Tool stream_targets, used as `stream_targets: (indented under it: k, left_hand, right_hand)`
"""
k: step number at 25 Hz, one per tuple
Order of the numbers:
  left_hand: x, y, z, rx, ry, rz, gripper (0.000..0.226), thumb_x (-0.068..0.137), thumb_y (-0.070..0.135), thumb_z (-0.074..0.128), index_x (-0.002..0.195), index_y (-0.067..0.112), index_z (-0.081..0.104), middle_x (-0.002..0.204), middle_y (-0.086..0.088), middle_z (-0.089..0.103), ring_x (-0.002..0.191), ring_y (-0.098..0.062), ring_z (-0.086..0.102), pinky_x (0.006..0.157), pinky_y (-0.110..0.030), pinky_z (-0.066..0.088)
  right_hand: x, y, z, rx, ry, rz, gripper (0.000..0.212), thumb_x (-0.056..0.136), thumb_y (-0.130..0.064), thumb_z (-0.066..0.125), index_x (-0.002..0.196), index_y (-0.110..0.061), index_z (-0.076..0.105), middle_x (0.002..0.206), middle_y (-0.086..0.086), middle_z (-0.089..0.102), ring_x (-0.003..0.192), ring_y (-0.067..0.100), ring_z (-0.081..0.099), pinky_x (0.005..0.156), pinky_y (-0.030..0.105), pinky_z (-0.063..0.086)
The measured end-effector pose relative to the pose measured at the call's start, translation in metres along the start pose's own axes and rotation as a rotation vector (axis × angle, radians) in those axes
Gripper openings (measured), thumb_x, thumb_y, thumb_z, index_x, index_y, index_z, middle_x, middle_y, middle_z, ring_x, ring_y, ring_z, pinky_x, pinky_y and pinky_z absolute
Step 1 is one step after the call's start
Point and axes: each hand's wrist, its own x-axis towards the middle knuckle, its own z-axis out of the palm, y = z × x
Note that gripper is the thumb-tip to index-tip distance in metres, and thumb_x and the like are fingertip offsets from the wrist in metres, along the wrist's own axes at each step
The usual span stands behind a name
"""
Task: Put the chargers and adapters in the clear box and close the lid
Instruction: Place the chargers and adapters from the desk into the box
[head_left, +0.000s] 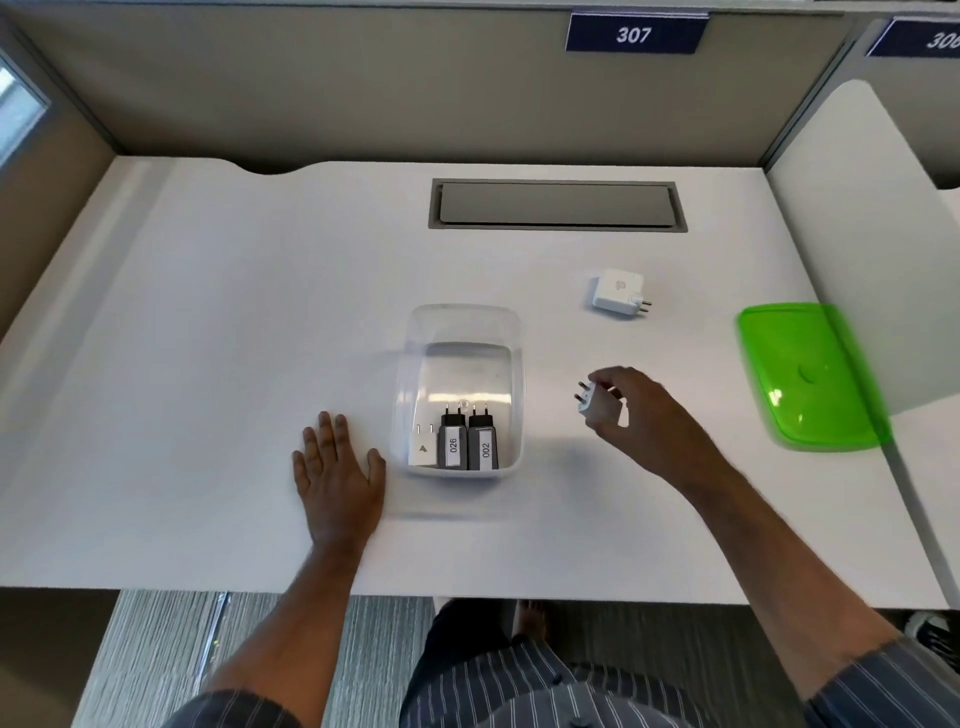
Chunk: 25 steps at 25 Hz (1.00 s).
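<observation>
**A:** Where is the piece in play?

**B:** I see a small white adapter pinched in the right hand, lifted off the desk, its two pins pointing toward ten o'clock. So its long axis runs roughly ten to four.

**A:** And the target?

**B:** The clear box lies at about nine o'clock from that hand, near but not touching. The box's long axis runs twelve to six. Along its six o'clock end I count three pieces already in: a white plug and two black chargers labelled 026 and 002, pins toward twelve. The twelve o'clock half is bare floor.

**A:** Which hand is nearer the box?

**B:** The left hand is, lying flat on the desk with fingers straight, just beside the box's nine o'clock wall; whether the thumb touches it I cannot tell. It holds nothing. I judge the right hand carries across to nine o'clock.

**A:** What remains?

**B:** A larger white charger sits at twelve o'clock from the right hand, well apart from the box. The green lid lies at three o'clock, off the box.
</observation>
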Motion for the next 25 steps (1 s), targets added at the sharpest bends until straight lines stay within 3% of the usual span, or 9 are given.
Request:
stream_targets:
  k: [4,8,13,18,21,25]
  left_hand:
    - [0.001,0.0,0.003,-0.008,0.018,-0.004,0.077,0.097,0.049,0.031,0.165,0.017,0.017,0.174,-0.006,0.016,0.162,-0.03,0.013,0.131,-0.051,0.01]
    - [0.002,-0.002,0.004,-0.011,0.032,-0.007,0.076,0.097,0.049,0.034,0.165,0.018,0.018,0.174,-0.005,0.017,0.162,-0.029,0.014,0.131,-0.05,0.011]
    - [0.002,-0.002,0.004,-0.028,0.035,-0.01,0.076,0.097,0.047,0.038,0.165,0.019,0.017,0.175,-0.003,0.015,0.162,-0.027,0.012,0.132,-0.049,0.01]
    - [0.003,-0.003,0.004,-0.027,0.035,-0.028,0.077,0.096,0.046,0.041,0.164,0.019,0.019,0.175,-0.003,0.016,0.162,-0.026,0.013,0.132,-0.048,0.011]
    - [0.004,-0.004,0.005,-0.029,0.033,-0.03,0.077,0.096,0.047,0.04,0.165,0.02,0.017,0.175,-0.002,0.015,0.162,-0.025,0.012,0.131,-0.048,0.011]
    - [0.005,-0.005,0.006,-0.024,0.037,-0.032,0.077,0.096,0.047,0.04,0.165,0.021,0.017,0.175,-0.001,0.015,0.162,-0.024,0.011,0.131,-0.047,0.011]
  right_hand:
    - [0.037,-0.037,0.009,0.043,-0.003,-0.141,0.051,0.087,-0.03,0.072,0.134,-0.031,0.053,0.127,-0.016,0.059,0.115,0.014,0.057,0.098,0.037,0.051]
    - [0.081,-0.076,0.035,-0.005,-0.13,-0.275,0.054,0.088,-0.032,0.072,0.137,-0.034,0.049,0.128,-0.02,0.055,0.112,0.009,0.051,0.092,0.029,0.048]
    - [0.123,-0.11,0.075,-0.298,-0.329,-0.438,0.045,0.089,-0.015,0.069,0.131,-0.021,0.056,0.128,-0.005,0.059,0.117,0.021,0.051,0.087,0.04,0.051]
    - [0.146,-0.127,0.105,-0.56,-0.437,-0.596,0.029,0.09,0.002,0.05,0.109,-0.019,0.059,0.109,-0.004,0.058,0.107,0.02,0.056,0.075,0.035,0.052]
    - [0.15,-0.126,0.117,-0.688,-0.445,-0.668,0.038,0.094,0.002,0.047,0.123,-0.021,0.055,0.118,-0.003,0.057,0.11,0.02,0.057,0.077,0.04,0.055]
    - [0.152,-0.116,0.126,-0.618,-0.532,-0.661,0.048,0.093,0.005,0.048,0.132,-0.022,0.056,0.133,0.0,0.053,0.121,0.023,0.051,0.079,0.042,0.056]
